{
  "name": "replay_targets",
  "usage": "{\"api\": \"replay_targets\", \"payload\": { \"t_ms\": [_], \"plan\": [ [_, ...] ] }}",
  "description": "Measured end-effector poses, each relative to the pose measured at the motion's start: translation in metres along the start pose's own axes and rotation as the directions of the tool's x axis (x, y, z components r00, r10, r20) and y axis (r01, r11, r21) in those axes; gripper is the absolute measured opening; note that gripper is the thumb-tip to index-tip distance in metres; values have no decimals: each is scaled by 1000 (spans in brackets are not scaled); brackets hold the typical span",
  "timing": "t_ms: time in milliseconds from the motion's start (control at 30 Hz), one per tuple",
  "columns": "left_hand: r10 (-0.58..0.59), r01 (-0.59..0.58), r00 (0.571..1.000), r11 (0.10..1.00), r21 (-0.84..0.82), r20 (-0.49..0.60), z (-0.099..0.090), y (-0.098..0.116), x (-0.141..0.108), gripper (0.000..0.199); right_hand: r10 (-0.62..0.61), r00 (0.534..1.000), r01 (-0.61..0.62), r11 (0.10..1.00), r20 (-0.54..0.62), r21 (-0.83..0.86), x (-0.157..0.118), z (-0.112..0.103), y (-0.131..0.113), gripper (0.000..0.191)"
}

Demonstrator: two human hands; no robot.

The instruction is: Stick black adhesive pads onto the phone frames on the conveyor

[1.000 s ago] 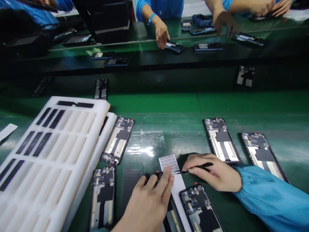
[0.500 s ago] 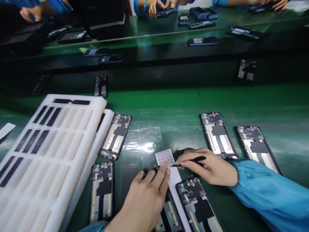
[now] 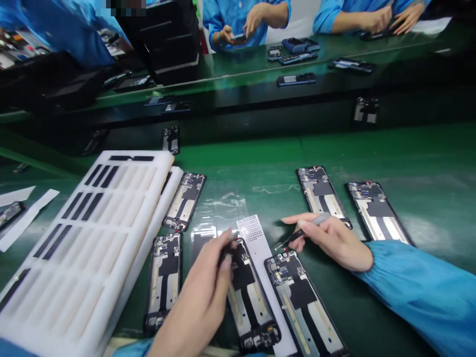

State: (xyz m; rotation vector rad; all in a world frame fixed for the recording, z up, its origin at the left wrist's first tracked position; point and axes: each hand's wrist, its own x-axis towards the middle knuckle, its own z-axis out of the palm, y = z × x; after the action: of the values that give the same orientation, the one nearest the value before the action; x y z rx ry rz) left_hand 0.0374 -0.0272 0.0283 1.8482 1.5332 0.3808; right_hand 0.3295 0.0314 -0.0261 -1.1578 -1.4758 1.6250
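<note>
My left hand (image 3: 203, 290) is at the top left edge of an opened phone (image 3: 250, 292), its thumb and fingers closed around that edge. This phone lies partly over a white strip with a dotted grid (image 3: 256, 235). In my right hand (image 3: 327, 238) is a dark, thin tool (image 3: 293, 238), its tip just above the top of a second opened phone (image 3: 303, 302), right of the strip. Clear film (image 3: 223, 208) lies behind my left hand.
White foam trays (image 3: 122, 213) with black strips in slots stand at left. More opened phones lie at left (image 3: 163, 277), behind (image 3: 186, 201) and at right (image 3: 323, 193), (image 3: 377, 210). Across the bench, people's hands (image 3: 253, 20) work on phones.
My left hand has drawn back from the dotted grid to the phone's top left edge. My right hand and its tool have moved right, off the grid. The view has shifted.
</note>
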Motion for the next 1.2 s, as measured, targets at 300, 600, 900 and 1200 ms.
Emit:
{"api": "replay_targets", "payload": {
  "t_ms": [300,600,900,1200],
  "plan": [
    [-94,132,983,960,-248,159,4,14,-41,31,-30,999,33,995,34,-94,-24,21,9,47],
    [159,-104,959,968,-230,236,21,-2,-51,48,-79,995,90,965,56,-247,-26,23,11,44],
    [399,-400,916,916,23,47,39,-3,-56,50,-531,835,548,784,144,-291,-25,7,0,24],
    [751,-662,660,590,461,-13,119,30,-59,39,-218,912,27,877,-346,-479,-162,13,-32,41]
  ]
}}
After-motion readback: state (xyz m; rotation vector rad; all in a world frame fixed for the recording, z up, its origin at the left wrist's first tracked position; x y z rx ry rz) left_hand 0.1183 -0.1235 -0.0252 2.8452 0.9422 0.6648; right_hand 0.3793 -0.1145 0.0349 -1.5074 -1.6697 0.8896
